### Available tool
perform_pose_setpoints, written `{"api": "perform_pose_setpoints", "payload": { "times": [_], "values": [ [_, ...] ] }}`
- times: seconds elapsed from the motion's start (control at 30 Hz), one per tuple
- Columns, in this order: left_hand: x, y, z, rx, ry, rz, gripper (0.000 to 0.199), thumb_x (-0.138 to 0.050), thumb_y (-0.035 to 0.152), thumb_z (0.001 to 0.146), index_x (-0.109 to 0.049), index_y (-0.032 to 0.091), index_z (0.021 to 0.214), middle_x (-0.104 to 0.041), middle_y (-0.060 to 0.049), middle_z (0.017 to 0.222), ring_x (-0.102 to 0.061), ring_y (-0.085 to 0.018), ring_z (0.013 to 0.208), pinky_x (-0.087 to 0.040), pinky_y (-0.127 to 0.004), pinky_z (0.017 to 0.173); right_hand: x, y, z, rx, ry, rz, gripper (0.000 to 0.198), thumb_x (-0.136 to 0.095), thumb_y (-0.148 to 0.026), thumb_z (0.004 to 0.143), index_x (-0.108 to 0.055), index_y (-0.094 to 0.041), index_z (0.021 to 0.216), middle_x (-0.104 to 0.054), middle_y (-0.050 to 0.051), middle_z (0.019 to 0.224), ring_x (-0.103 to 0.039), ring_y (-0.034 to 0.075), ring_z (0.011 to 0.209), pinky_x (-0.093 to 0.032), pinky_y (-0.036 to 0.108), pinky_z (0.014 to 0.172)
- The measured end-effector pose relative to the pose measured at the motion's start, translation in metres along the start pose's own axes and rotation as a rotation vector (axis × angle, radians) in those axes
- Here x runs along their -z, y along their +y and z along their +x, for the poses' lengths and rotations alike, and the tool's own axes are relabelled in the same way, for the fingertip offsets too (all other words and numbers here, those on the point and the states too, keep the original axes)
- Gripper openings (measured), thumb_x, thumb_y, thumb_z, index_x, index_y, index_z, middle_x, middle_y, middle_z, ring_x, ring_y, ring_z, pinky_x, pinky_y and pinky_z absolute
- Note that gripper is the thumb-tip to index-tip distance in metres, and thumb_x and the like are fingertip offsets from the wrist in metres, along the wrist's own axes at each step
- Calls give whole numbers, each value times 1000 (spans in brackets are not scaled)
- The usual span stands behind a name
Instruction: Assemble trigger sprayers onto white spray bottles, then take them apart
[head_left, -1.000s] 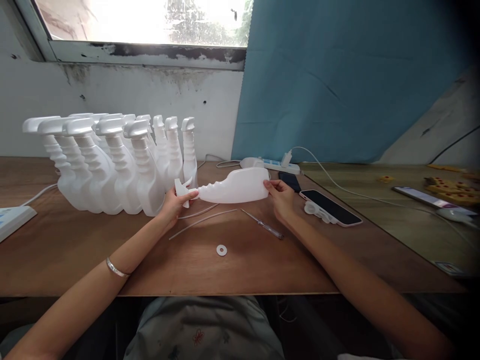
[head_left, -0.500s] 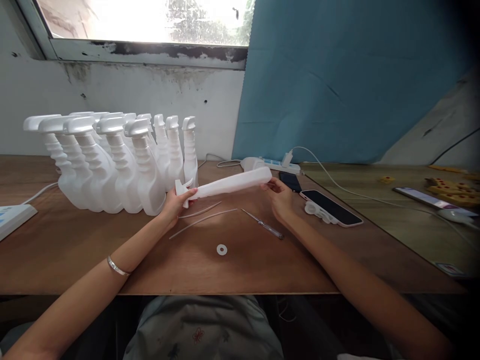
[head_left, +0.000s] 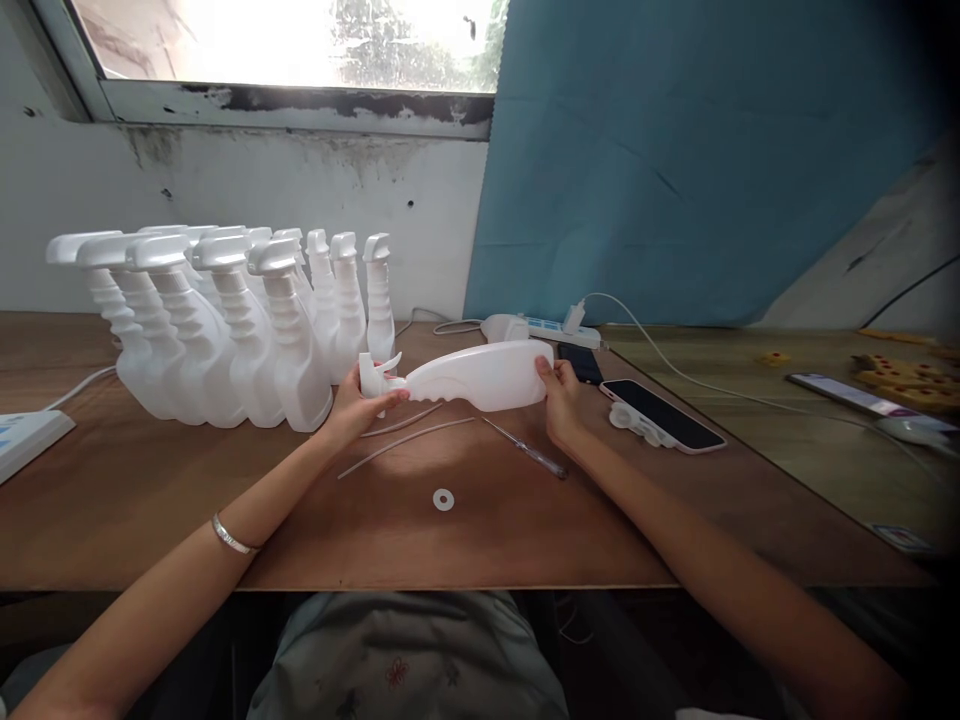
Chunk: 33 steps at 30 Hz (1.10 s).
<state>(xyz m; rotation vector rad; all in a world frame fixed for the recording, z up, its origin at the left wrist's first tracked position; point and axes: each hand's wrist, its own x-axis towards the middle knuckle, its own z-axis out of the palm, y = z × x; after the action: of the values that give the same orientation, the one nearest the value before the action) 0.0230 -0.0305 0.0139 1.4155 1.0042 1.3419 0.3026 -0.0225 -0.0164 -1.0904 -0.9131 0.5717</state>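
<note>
A white spray bottle (head_left: 480, 375) lies sideways in the air between both hands, above the brown table (head_left: 337, 540). My left hand (head_left: 356, 405) is closed around its neck by the trigger head (head_left: 373, 375), which points left. At the right end, my right hand (head_left: 561, 395) grips the base, thumb on the near face. Beneath the bottle lie two thin tubes (head_left: 405, 440) and a slim screwdriver-like tool (head_left: 525, 447) with a clear handle. Closer to me rests a flat white ring (head_left: 443, 500).
Several white spray bottles (head_left: 225, 340) stand in rows at the left. A power strip (head_left: 30, 440) lies left of them. To the right are a phone (head_left: 664, 415), small white plastic parts (head_left: 637, 425), a dark phone (head_left: 580, 363) and a charging cable (head_left: 675, 375).
The spray bottle has been rolled between my hands, so its broad side now faces me instead of its narrow edge. My right thumb has come onto the base.
</note>
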Motion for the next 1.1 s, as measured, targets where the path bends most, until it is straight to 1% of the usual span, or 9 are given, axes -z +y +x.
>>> {"api": "perform_pose_setpoints", "payload": {
  "times": [0.13,0.23,0.37,0.43,0.5,0.53,0.63,0.9,1.1],
  "values": [
    [0,5,-9,-224,-27,211,44,-77,27,51,-50,20,85,-64,-1,79,-58,-16,74,-44,-23,65,1,12,2,-73,6,-92,43,-64,-60,58,-51,-21,68,-52,-4,61,-45,11,56,-34,22,47],
    [-1,6,-10,-262,8,238,41,-77,26,52,-51,20,83,-64,0,78,-58,-16,76,-44,-24,67,1,16,4,-88,-39,-144,43,-62,-61,59,-53,-20,64,-54,-3,60,-47,11,55,-35,22,46],
    [2,-1,1,-93,95,55,46,-78,24,50,-51,17,86,-65,-3,84,-59,-15,73,-47,-25,67,0,12,6,-186,-67,25,40,-52,-59,66,-58,-19,69,-58,0,59,-54,15,54,-41,26,43],
    [3,-5,8,30,148,-77,47,-78,25,51,-52,14,88,-63,-4,84,-59,-14,70,-49,-25,64,-1,8,4,-214,-153,123,30,-55,-48,64,-60,-19,73,-60,1,62,-57,17,55,-44,27,42],
    [5,-9,12,110,169,-211,45,-78,22,51,-53,11,87,-60,-4,83,-59,-13,70,-51,-25,64,-2,4,0,-173,-268,166,24,-62,-32,57,-61,-20,77,-62,1,72,-59,17,59,-47,27,44],
    [5,-10,13,133,172,-259,43,-78,20,52,-53,11,86,-59,-4,83,-59,-13,70,-52,-25,63,-2,3,-2,-146,-306,175,27,-65,-26,54,-61,-21,80,-62,0,77,-59,16,62,-48,27,46],
    [4,-12,14,158,167,-310,41,-77,16,52,-53,10,85,-58,-4,82,-60,-13,71,-53,-24,63,-4,2,-7,-84,-301,197,40,-70,-18,49,-58,-26,87,-60,-3,86,-57,15,71,-52,27,52],
    [6,-15,11,39,113,-89,52,-80,29,49,-53,16,92,-62,-5,92,-60,-14,73,-50,-26,67,0,4,-3,13,-231,194,30,-72,-37,58,-51,-22,74,-55,-2,81,-52,13,80,-52,28,64],
    [1,-6,2,-159,52,165,51,-77,35,52,-46,17,89,-66,-6,89,-62,-19,76,-48,-31,67,0,11,1,-32,-101,34,38,-66,-53,61,-49,-20,71,-53,-3,73,-51,11,68,-44,22,56]
  ]
}}
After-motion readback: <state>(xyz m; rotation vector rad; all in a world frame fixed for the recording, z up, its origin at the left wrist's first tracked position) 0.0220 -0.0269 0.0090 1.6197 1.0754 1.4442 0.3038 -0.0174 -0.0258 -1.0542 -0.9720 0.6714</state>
